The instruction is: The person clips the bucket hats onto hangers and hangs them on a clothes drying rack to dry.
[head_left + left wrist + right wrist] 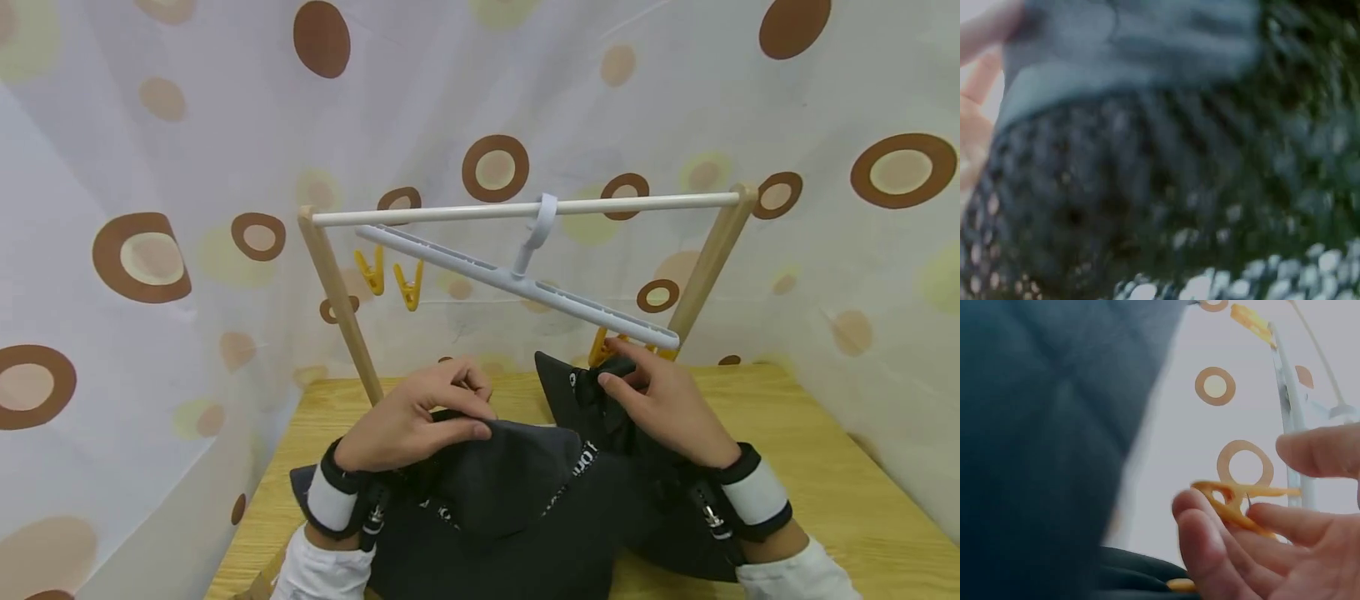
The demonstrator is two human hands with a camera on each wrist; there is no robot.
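A dark garment (pixel 517 533) with white-lettered trim spreads below both hands. My left hand (pixel 420 417) pinches its upper edge between thumb and fingers. Above hangs a white hanger (pixel 517 283), tilted with its right end low. At that end my right hand (pixel 667 404) touches a yellow clip (pixel 1229 500) with its fingers, while the thumb stands apart from the clip. A raised corner of the garment (pixel 555 383) is beside the right hand. Blurred dark fabric (pixel 1116 162) fills most of the left wrist view.
The hanger hooks over a white rod (pixel 645 203) on a wooden-legged rack (pixel 337 308). Two yellow clips (pixel 408 286) hang at its left end. Beneath lies a wood-grain table (pixel 810 467), and a spotted curtain (pixel 420 92) stands behind and at the sides.
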